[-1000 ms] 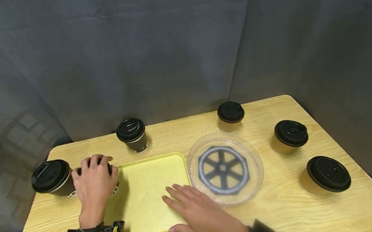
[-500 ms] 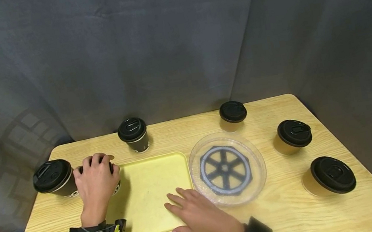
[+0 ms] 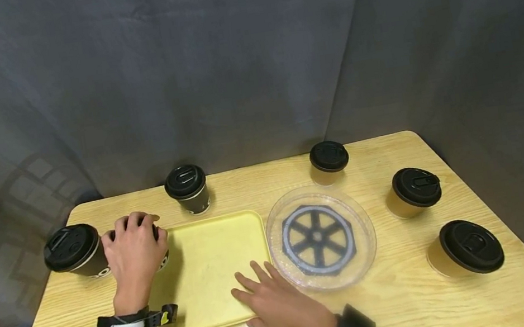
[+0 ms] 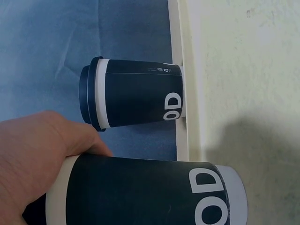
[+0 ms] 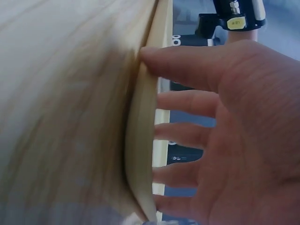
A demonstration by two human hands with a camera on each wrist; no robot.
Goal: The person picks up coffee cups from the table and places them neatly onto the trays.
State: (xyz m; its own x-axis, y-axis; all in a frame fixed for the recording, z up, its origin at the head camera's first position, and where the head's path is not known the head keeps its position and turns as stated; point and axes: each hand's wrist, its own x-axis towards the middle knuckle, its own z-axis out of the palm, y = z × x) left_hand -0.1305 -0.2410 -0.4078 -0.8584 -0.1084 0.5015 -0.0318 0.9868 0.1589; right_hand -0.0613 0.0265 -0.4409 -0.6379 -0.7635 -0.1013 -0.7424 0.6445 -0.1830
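My left hand reaches down from above and grips a black paper coffee cup with white lettering. In the head view the hand hides most of this cup, which overlaps the left end of the yellow tray. My right hand lies at the tray's near right corner, fingers spread and nearly straight. Its thumb touches the tray's rim in the right wrist view, and the other fingertips reach over the tray. Close to the left hand stands a larger black lidded cup.
A round clear plastic dish with a dark wheel-like pattern sits right of the tray. Another black cup stands at the back. Brown cups with black lids line the right side. A grey curtain hangs behind the table.
The tray sits slightly farther from me. My right hand has shifted a little with it, its fingers a bit more spread. My left hand keeps its grip on the coffee cup.
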